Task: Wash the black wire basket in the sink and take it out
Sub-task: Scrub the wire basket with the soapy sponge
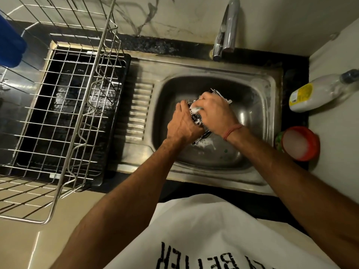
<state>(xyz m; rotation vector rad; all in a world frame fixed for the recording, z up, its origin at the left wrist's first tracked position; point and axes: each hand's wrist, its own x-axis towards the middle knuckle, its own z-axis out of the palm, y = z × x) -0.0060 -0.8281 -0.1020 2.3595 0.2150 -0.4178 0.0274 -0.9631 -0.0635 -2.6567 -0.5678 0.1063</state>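
Observation:
The black wire basket (196,115) is in the steel sink (258,88), covered in white foam and mostly hidden by my hands. My left hand (184,123) grips its left side, fingers curled round the wires. My right hand (217,111) is over the basket's top and holds a foamy scrub pad (196,109) against it. Only the pad's pale edge shows under the fingers. Suds lie on the sink floor just below the basket.
A chrome tap (226,32) stands behind the sink. A steel dish rack (64,105) over a black tray fills the left side. A dish-soap bottle (314,92) lies on the right counter, with a red tub (300,143) nearer me.

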